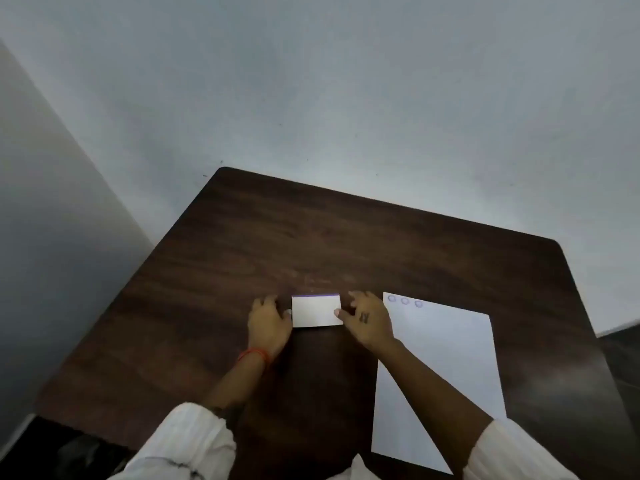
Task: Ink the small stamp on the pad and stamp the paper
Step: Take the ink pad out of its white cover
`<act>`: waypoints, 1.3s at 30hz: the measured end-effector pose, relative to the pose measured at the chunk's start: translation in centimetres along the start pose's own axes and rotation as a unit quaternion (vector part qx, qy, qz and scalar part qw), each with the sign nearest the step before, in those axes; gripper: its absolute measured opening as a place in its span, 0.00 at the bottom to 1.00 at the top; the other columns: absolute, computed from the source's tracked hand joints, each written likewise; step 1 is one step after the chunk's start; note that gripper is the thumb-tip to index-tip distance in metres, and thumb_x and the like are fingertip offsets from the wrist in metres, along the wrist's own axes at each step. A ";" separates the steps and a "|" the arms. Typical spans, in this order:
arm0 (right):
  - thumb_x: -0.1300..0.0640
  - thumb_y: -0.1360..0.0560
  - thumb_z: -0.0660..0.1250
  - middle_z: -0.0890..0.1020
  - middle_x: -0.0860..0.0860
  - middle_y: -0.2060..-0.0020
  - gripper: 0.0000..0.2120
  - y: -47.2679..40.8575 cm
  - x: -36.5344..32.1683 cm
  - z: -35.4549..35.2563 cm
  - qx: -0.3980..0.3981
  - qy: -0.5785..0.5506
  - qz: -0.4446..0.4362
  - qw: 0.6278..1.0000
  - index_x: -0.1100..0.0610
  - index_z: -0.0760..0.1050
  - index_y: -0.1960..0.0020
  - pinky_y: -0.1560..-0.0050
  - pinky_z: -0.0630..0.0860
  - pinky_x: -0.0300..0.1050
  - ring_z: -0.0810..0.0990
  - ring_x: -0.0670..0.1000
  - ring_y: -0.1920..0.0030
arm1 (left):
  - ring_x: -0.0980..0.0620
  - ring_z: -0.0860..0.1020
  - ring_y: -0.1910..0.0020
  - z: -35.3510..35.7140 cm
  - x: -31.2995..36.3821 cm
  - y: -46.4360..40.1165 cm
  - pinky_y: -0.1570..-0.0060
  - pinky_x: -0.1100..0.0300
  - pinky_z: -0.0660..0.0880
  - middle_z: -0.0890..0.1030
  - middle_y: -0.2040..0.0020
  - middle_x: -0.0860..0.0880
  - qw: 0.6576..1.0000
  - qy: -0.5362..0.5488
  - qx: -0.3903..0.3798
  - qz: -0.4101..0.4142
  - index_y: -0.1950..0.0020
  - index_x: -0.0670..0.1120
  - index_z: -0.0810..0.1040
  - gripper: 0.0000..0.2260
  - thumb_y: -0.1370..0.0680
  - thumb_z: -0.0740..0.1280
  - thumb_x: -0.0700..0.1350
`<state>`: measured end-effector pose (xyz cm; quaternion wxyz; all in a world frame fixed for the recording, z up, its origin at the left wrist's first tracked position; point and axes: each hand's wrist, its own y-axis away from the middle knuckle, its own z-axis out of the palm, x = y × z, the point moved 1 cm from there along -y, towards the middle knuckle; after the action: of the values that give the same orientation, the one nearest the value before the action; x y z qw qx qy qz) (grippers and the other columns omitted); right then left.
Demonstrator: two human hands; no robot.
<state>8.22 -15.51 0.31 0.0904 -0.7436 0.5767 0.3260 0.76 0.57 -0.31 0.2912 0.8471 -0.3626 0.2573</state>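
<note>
A small white rectangular ink pad case (316,310) with a purple far edge lies flat and closed in the middle of the dark wooden table (311,237). My left hand (268,323) holds its left side, thumb against the edge. Gripping the right side is my right hand (367,322), thumb on the edge and fingers at the far corner. To the right lies a white sheet of paper (446,368) with three round purple stamp marks (404,301) in a row at its far left corner. My right forearm crosses over the paper. No stamp shows anywhere.
The table stands against a pale wall (346,98), with its far left corner rounded (223,169). A red thread band circles my left wrist (254,355). Dark floor shows at the lower left and far right.
</note>
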 end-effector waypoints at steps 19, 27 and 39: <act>0.55 0.28 0.68 0.80 0.60 0.45 0.19 -0.8 -2.0 0.9 0.071 -0.002 0.019 0.997 0.62 0.74 0.40 0.44 0.77 0.49 0.78 0.58 0.46 | 0.44 0.74 0.40 0.7 1.3 0.4 0.38 0.51 0.71 0.76 0.38 0.41 0.999 0.020 -0.024 0.021 0.37 0.42 0.74 0.17 0.25 0.65 0.44; 0.57 0.27 0.68 0.78 0.58 0.42 0.21 1.5 -4.7 1.2 0.056 -0.033 -0.009 0.998 0.59 0.71 0.36 0.41 0.75 0.46 0.77 0.56 0.42 | 0.43 0.75 0.41 -2.8 -0.7 2.4 0.39 0.52 0.70 0.76 0.38 0.40 0.997 0.035 0.062 0.028 0.38 0.42 0.75 0.16 0.25 0.66 0.43; 0.59 0.31 0.71 0.81 0.55 0.46 0.19 6.3 -3.8 6.0 -0.043 -0.063 -0.030 0.997 0.57 0.75 0.41 0.45 0.77 0.45 0.79 0.51 0.48 | 0.45 0.79 0.47 -2.8 -6.4 6.0 0.44 0.52 0.75 0.80 0.43 0.42 0.998 0.013 0.051 -0.015 0.41 0.44 0.78 0.13 0.25 0.66 0.42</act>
<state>-0.25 -11.44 -0.60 0.1043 -0.7415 0.5330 0.3938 -8.31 2.02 -0.66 0.2561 0.8628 -0.3322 0.2821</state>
